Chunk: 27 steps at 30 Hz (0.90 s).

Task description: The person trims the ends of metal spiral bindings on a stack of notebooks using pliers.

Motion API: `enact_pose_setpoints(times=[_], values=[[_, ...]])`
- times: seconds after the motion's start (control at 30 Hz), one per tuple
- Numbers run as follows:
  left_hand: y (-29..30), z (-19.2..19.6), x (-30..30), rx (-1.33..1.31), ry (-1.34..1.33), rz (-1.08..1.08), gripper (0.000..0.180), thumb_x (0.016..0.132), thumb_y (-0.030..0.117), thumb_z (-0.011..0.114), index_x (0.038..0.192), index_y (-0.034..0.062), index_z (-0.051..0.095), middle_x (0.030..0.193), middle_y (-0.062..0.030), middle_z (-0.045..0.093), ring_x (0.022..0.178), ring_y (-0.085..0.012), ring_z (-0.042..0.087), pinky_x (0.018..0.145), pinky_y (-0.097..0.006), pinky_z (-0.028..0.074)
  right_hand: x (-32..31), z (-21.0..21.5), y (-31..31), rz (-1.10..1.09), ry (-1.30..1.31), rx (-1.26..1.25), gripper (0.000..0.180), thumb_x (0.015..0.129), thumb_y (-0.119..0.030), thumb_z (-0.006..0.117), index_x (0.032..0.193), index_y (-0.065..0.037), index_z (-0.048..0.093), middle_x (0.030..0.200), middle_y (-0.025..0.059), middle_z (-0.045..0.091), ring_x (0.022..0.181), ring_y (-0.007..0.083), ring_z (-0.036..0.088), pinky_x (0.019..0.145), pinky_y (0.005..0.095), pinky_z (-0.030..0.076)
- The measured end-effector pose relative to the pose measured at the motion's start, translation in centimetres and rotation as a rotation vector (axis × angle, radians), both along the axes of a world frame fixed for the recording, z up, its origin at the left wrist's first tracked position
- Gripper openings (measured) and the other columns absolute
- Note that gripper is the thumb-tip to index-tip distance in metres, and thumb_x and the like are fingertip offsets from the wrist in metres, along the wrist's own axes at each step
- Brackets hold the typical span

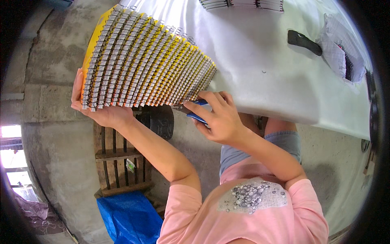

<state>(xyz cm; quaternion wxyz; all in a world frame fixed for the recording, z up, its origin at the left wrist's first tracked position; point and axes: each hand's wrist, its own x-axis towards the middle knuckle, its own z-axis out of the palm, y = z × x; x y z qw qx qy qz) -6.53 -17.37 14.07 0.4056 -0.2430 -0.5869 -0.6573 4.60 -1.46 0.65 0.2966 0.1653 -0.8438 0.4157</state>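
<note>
A thick row of spiral-bound notebooks [142,61] with black wire coils and yellow outer covers fans out at the upper left, over the table's left end. Under its lower left corner, my left hand [107,116] supports the row, with the fingers wrapped around the yellow cover's outer side. My right hand [221,116] grips blue-handled pliers [196,118]. Their jaws point left and meet the lower edge of the row, close to the coil ends. Exactly what the jaw tips touch is too small to tell.
A white-covered table [243,61] spans the top right. More coil-bound notebooks [243,4] lie at its far edge. On the right are a black flat object [304,42] and a crumpled clear bag [337,53]. A slatted wooden piece [118,156] and a blue sack [128,217] are lower left.
</note>
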Motion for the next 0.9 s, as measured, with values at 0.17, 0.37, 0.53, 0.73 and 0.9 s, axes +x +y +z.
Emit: enact_pose_setpoints(times=[0.17, 0.37, 0.53, 0.73, 0.9], values=[[-0.2, -0.2, 0.1, -0.014, 0.001, 0.036, 0.057, 0.095, 0.051, 0.027, 0.112, 0.0021, 0.05, 0.115, -0.015, 0.053, 0.102, -0.0246, 0.058, 0.089, -0.041, 0.053, 0.2, -0.1, -0.2, 0.078, -0.129, 0.004, 0.049, 0.071, -0.016, 0.068, 0.118, -0.018, 0.055, 0.106, 0.0091, 0.05, 0.086, 0.0244, 0.056, 0.071, 0.0398, 0.042], [0.1, 0.0, 0.1, -0.021, -0.001, 0.013, 0.056, 0.095, 0.051, 0.029, 0.113, 0.0022, 0.05, 0.114, -0.0152, 0.054, 0.101, -0.0245, 0.059, 0.088, -0.04, 0.054, -0.4, 0.8, 0.4, 0.691, -1.14, -1.106, 0.035, 0.078, -0.016, 0.062, 0.113, -0.014, 0.058, 0.099, 0.0108, 0.053, 0.087, 0.027, 0.057, 0.071, 0.0403, 0.044], [-0.4, 0.0, -0.2, -0.031, 0.003, -0.017, 0.057, 0.094, 0.052, 0.03, 0.112, 0.0025, 0.05, 0.115, -0.0154, 0.054, 0.1, -0.0253, 0.059, 0.088, -0.04, 0.054, 0.5, -0.4, 0.6, 0.102, -0.16, -0.226, 0.038, 0.075, -0.018, 0.065, 0.112, -0.013, 0.058, 0.101, 0.0109, 0.052, 0.092, 0.0272, 0.055, 0.076, 0.0409, 0.04], [-0.1, -0.1, 0.0, -0.02, 0.0, 0.019, 0.057, 0.093, 0.053, 0.032, 0.112, 0.0036, 0.051, 0.116, -0.015, 0.053, 0.104, -0.026, 0.057, 0.089, -0.042, 0.053, 0.1, -0.9, 0.4, 0.015, 0.015, -0.018, 0.043, 0.07, -0.018, 0.067, 0.111, -0.014, 0.058, 0.106, 0.0115, 0.05, 0.093, 0.0275, 0.054, 0.077, 0.0402, 0.038], [0.2, 0.0, 0.1, -0.016, -0.011, 0.02, 0.056, 0.093, 0.054, 0.032, 0.112, 0.0044, 0.051, 0.117, -0.0146, 0.053, 0.105, -0.026, 0.057, 0.09, -0.042, 0.053, 0.3, -2.0, -0.8, 0.253, -0.268, -0.437, 0.036, 0.078, -0.019, 0.064, 0.113, -0.014, 0.056, 0.098, 0.0134, 0.053, 0.081, 0.0275, 0.058, 0.065, 0.0362, 0.045]])
